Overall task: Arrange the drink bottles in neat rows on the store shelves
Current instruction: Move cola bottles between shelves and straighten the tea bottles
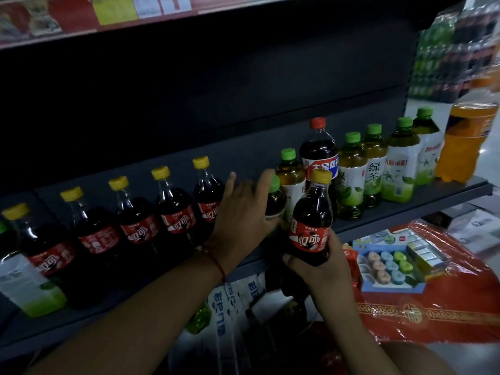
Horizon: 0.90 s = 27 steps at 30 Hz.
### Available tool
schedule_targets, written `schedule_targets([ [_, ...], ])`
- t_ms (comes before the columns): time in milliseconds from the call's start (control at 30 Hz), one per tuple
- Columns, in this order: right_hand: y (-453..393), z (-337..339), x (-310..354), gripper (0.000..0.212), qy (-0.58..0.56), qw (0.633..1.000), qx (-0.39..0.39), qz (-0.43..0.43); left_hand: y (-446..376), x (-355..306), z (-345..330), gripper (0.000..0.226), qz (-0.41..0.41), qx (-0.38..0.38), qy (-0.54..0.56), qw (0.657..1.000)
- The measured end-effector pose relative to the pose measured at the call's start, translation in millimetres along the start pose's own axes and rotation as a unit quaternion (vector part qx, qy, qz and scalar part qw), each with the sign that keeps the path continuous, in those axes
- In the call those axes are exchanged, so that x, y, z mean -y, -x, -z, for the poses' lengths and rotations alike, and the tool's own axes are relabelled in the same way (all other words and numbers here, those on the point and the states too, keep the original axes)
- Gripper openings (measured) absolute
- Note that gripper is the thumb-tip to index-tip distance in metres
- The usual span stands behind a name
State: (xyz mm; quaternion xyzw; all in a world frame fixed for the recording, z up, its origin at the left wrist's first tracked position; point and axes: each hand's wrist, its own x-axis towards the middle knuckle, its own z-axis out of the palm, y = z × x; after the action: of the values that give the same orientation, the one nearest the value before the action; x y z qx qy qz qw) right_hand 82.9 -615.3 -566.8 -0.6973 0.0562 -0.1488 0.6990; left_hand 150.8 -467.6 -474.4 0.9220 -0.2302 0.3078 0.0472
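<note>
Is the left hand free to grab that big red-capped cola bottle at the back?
Probably not directly. The left hand is wrapped around a green-capped bottle, and another green tea bottle stands in front of the red-capped cola bottle.

Left hand [240,212] on green-capped bottle [274,198], right hand [322,262] gripping yellow-capped cola bottle [312,215], shelf [405,209]

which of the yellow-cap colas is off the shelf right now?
The yellow-cap cola gripped in the right hand, held in front of the shelf edge. The other five yellow-cap colas stand in a row on the shelf.
</note>
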Motion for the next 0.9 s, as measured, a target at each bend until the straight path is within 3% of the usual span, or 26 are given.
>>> schedule_targets([
  [133, 2, 2, 3, 0.073, 0.015, 1.0, -0.004, 0.011, 38, -6, 20, 0.099, 0.067, -0.026, 0.154, 0.985],
  [333, 12, 3, 8, 0.069, 0.026, 0.999, 0.018, 0.026, 103, 15, 44, 0.102, 0.208, -0.025, 0.384, 0.899],
  [500, 18, -13, 12, 0.056, 0.03, 0.998, 0.045, 0.017, 144, 47, 43, 0.101, 0.254, -0.023, 0.443, 0.859],
  [900, -23, -62, 51, 0.057, 0.112, 0.988, 0.08, 0.069, 163, 85, 46, 0.095, 0.284, -0.043, 0.482, 0.828],
])
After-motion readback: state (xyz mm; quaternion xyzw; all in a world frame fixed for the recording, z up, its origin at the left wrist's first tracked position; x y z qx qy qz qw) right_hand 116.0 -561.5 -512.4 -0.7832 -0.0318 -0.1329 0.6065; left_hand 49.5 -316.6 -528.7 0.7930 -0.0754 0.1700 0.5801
